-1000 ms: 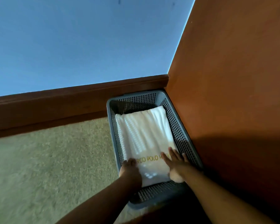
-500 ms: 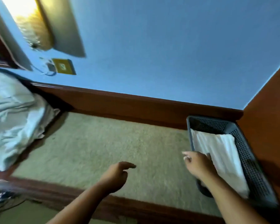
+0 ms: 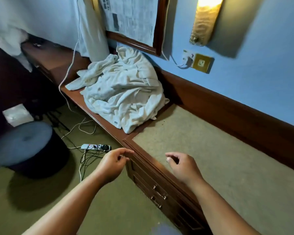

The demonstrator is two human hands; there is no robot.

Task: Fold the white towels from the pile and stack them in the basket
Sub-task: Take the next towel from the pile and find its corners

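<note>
A crumpled pile of white towels (image 3: 120, 92) lies on the wooden counter (image 3: 98, 114) at the centre, against the blue wall. My left hand (image 3: 113, 162) hovers over the counter's front edge, fingers loosely curled and holding nothing. My right hand (image 3: 182, 166) hangs over the carpeted counter top (image 3: 202, 150), fingers also loosely curled and empty. Both hands are well short of the pile. The basket is out of view.
Drawers with metal handles (image 3: 158, 195) face the floor below my hands. A power strip (image 3: 95, 147) with trailing cables lies on the floor at left, beside a round dark stool (image 3: 22, 143). A lit wall lamp (image 3: 205, 19) and a socket (image 3: 200, 62) are on the wall.
My view has swung left from the basket in the corner to the towel pile. Both hands have left the folded towel in the basket and now hang empty over the counter edge.
</note>
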